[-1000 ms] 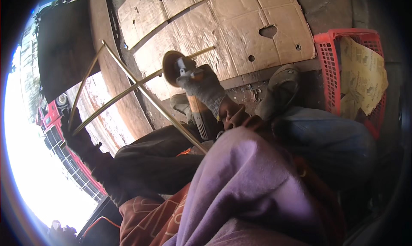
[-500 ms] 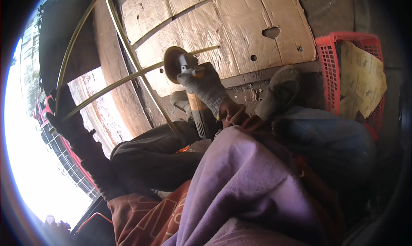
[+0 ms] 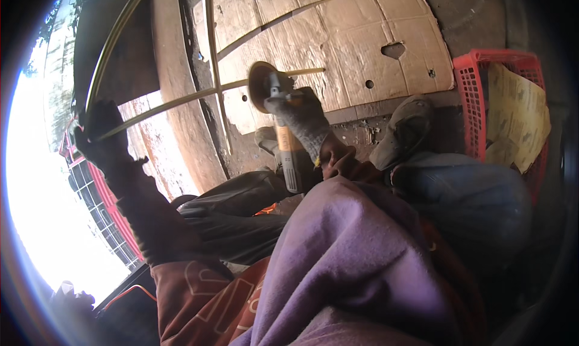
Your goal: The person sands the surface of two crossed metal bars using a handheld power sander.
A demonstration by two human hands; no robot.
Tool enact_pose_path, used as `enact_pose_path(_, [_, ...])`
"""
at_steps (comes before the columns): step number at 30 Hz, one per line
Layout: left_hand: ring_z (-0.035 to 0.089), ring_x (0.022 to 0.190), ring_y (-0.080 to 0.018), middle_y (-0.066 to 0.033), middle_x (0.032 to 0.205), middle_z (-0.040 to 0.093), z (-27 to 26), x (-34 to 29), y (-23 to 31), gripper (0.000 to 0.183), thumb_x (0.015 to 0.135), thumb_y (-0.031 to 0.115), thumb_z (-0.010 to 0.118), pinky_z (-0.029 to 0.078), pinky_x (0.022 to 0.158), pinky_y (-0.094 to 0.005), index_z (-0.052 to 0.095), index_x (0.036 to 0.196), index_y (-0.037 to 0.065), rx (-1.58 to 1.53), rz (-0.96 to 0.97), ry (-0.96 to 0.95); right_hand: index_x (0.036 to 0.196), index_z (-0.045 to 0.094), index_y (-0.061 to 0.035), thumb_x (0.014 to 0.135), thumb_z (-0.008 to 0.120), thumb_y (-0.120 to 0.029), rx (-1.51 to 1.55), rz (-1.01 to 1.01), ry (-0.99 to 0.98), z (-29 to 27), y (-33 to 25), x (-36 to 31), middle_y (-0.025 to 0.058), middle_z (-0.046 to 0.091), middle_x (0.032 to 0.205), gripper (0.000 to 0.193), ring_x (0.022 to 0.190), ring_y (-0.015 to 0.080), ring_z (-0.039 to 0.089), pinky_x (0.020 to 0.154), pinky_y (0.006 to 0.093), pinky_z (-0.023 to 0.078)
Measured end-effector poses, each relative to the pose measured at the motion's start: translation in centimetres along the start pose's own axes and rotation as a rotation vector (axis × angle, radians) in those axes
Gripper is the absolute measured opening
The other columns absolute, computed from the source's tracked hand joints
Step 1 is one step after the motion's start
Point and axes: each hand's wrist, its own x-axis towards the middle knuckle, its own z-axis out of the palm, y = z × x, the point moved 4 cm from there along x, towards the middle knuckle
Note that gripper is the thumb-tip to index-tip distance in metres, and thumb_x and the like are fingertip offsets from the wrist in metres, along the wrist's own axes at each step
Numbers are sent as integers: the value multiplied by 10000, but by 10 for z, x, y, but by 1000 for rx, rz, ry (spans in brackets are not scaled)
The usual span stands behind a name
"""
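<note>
My gloved right hand (image 3: 301,114) is wrapped round an angle grinder (image 3: 291,165) with an orange and grey body. Its round disc (image 3: 259,88) is against or just in front of a thin brass-coloured bar; whether they touch I cannot tell. That bar belongs to a metal frame (image 3: 161,112) of crossing straight rods and a curved one. At the far left, my left hand (image 3: 104,126), dark against the bright light, is closed on the frame where the curved rod and the long bar come together. One end of the long bar sticks out to the right past the disc.
Flattened cardboard (image 3: 344,41) with holes lies on the floor ahead. A red plastic basket (image 3: 473,104) holding brown paper (image 3: 515,114) stands at the right. My shoe (image 3: 403,132) is beside the cardboard. Wooden boards (image 3: 172,56) run along the left; purple cloth (image 3: 356,255) fills the foreground.
The frame has turned in my left hand, and its crossing rod now stands steeper, its near end farther from my knee. The whole view has shifted slightly. The grinder stays at the bar.
</note>
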Motion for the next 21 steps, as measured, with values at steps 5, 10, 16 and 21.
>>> enact_pose_path(5, [521, 732, -207, -31, 722, 472, -34, -34, 8, 331, 921, 363, 507, 421, 749, -404, 481, 721, 101, 241, 112, 357, 859, 753, -42, 759, 866, -363, 6, 166, 125, -65, 4, 21, 41, 700, 739, 355, 649, 139, 669, 618, 299, 549])
enact_pose_path(10, [542, 770, -225, -52, 746, 481, -95, -54, 30, 301, 950, 329, 503, 439, 820, -406, 493, 760, 96, -55, 38, 290, 1026, 682, 8, 728, 866, -352, 12, 11, -169, -6, -9, 5, 68, 721, 903, 503, 828, 147, 688, 745, 271, 558])
enact_pose_path(16, [540, 907, -253, -99, 836, 488, -123, -74, 63, 335, 987, 309, 459, 341, 1123, -514, 506, 848, 8, 87, -14, 525, 1190, 514, 96, 678, 953, -383, 114, 146, 133, -34, 19, 10, 126, 668, 1054, 827, 911, 194, 662, 778, 310, 563])
enact_pose_path(21, [553, 1032, -256, -124, 873, 496, -71, -63, 20, 391, 956, 311, 484, 228, 1268, -592, 532, 922, -76, 340, 90, 779, 1097, 676, 11, 742, 924, -303, 113, 100, 174, -78, 40, 38, 66, 728, 975, 535, 805, 138, 685, 724, 313, 561])
